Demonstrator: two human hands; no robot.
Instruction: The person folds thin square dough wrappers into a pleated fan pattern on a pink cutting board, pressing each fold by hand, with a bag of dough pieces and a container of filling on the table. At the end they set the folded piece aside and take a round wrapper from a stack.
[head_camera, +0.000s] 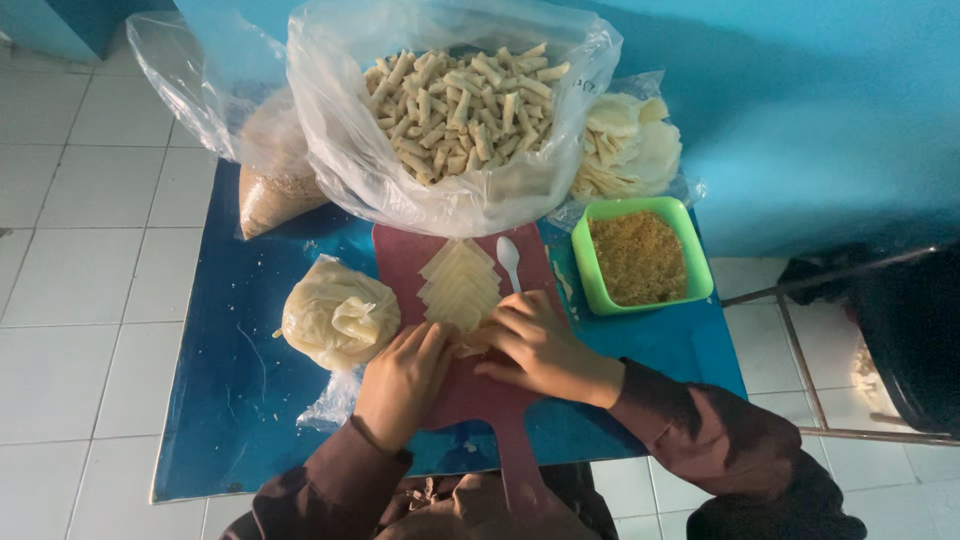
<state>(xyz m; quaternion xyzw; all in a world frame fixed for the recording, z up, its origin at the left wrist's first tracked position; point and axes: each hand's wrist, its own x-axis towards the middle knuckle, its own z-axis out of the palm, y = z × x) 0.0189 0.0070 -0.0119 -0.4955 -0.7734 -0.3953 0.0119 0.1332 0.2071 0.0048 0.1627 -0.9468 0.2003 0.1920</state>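
Two hands work at the near end of a dark red cutting board (470, 395) on a blue table (230, 400). Far centre: large clear bag of pale rolled sticks (455, 100). Far left: bag of crumbs (270, 180). Right: green tub of crumbs (640, 255). Left: tied bag of filling (338, 315). On the board: fanned thin wrapper sheets (460, 285), white spoon (509, 258). Left hand (400, 375) and right hand (535, 345), fingers bent, press on the nearest wrapper (470, 345).
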